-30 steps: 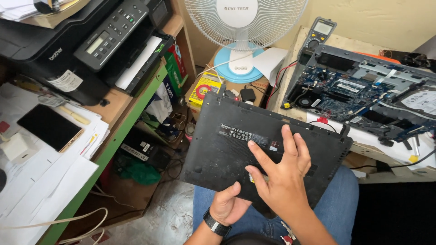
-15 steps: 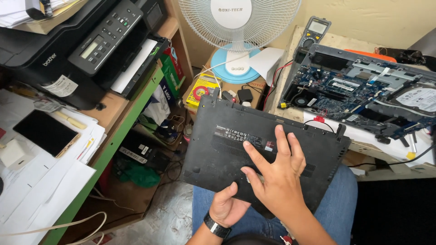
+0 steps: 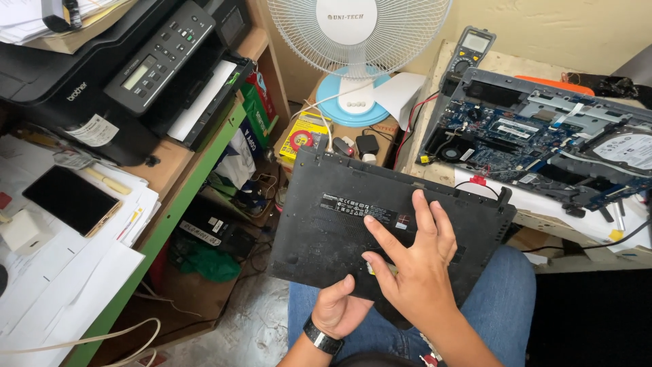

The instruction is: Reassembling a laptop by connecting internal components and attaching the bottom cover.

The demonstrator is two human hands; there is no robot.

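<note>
A cluttered workshop corner fills the frame: a black printer (image 3: pixel 129 75) at upper left, a white fan (image 3: pixel 356 41) at top centre, an opened laptop chassis (image 3: pixel 543 146) at upper right. In the lower centre, on your lap, lies the black laptop bottom cover (image 3: pixel 326 224). Your right hand (image 3: pixel 414 272) presses flat on it, fingers spread. Your left hand (image 3: pixel 339 309) grips its near edge from below, thumb on top.

A cramped electronics repair workshop: opened laptop board (image 3: pixel 536 146), multimeter (image 3: pixel 471 51), printer (image 3: pixel 129 68).
</note>
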